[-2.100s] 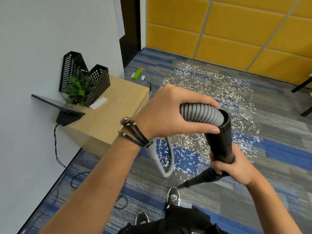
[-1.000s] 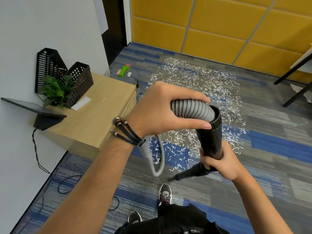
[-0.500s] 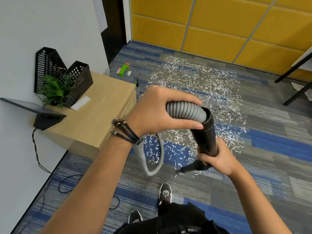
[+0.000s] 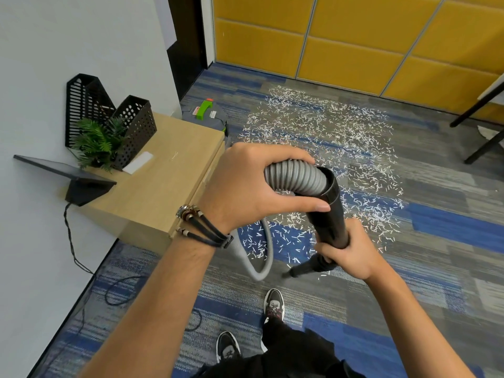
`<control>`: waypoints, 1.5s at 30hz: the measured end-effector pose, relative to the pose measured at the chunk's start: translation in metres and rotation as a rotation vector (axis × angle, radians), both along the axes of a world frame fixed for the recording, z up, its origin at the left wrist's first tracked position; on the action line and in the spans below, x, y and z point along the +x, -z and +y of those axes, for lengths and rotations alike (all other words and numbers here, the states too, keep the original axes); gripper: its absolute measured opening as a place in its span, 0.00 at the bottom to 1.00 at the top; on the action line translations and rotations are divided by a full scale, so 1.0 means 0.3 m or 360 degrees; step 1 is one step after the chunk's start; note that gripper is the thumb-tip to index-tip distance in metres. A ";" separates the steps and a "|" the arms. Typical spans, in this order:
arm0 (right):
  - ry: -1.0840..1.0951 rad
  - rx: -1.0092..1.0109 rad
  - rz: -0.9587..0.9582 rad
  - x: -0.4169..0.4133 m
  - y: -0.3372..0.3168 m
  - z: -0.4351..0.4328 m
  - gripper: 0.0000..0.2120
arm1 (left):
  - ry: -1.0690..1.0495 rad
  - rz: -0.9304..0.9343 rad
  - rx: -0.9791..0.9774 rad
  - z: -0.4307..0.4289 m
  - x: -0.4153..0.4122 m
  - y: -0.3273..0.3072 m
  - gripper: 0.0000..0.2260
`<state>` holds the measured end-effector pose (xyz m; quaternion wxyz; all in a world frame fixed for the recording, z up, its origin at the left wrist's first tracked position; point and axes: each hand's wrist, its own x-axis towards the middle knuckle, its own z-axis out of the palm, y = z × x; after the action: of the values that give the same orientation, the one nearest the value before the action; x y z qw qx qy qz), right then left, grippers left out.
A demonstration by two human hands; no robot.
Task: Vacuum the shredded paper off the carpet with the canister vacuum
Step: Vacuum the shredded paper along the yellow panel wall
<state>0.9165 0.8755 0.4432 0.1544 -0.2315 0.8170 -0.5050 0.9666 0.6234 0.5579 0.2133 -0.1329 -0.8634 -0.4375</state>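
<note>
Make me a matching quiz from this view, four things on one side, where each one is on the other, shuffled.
1. ribbed grey vacuum hose
2. black plastic wand tube
3. small green fern
4. white shredded paper

A. strewn over the blue-grey carpet
B. gripped by the right hand
C. on the light wooden cabinet
D. gripped by the left hand

Pairs: 1-D, 2-B, 3-C, 4-A

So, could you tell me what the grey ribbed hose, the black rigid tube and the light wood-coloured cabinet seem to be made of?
Grey ribbed hose: likely flexible plastic, matte; it bends along its ridges. Black rigid tube: probably hard plastic, smooth with slight sheen. Light wood-coloured cabinet: wood or laminate, matte, faint grain.
</note>
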 end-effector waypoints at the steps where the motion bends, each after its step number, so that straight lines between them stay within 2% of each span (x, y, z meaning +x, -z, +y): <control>1: 0.0025 0.0003 0.0035 0.009 0.003 -0.001 0.18 | -0.0016 0.0027 -0.0008 0.003 0.013 0.001 0.24; 7: 0.0096 -0.0028 0.0118 0.080 0.029 -0.078 0.15 | -0.0022 0.0069 -0.0046 -0.043 0.079 0.005 0.24; 14: 0.0080 -0.0021 0.0145 0.226 0.075 -0.090 0.13 | 0.0256 -0.0041 0.0051 -0.086 0.163 0.052 0.23; 21: 0.0323 0.0067 0.0325 0.322 0.062 -0.069 0.13 | 0.0296 -0.0117 0.0018 -0.087 0.218 0.033 0.22; 24: 0.0232 0.0010 0.0396 0.311 0.052 -0.100 0.16 | 0.0307 -0.0218 -0.0094 -0.103 0.241 0.028 0.20; 28: 0.0061 0.0007 0.0306 0.312 0.096 -0.133 0.23 | 0.0248 -0.0328 -0.0213 -0.106 0.281 0.061 0.21; 30: 0.0026 0.0049 0.0252 0.321 0.128 -0.124 0.21 | 0.0240 -0.0420 -0.0220 -0.100 0.293 0.090 0.21; 34: -0.0013 0.0032 0.0186 0.390 0.182 -0.075 0.10 | 0.0265 -0.0585 -0.0109 -0.059 0.346 0.153 0.23; 38: -0.0061 0.0104 0.0230 0.433 0.229 0.022 0.08 | 0.0239 -0.0664 -0.0041 0.005 0.408 0.179 0.23; 41: -0.0014 0.0143 0.0260 0.428 0.236 0.066 0.05 | 0.0144 -0.0616 -0.0035 0.057 0.443 0.172 0.22; 45: 0.0000 0.0024 0.0292 0.423 0.208 0.094 0.04 | 0.0002 -0.0445 -0.0134 0.142 0.469 0.130 0.24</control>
<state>1.0435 0.9037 0.3807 0.0807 -0.2755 0.8316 -0.4755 1.1072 0.6662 0.5190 0.0848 -0.0801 -0.9022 -0.4153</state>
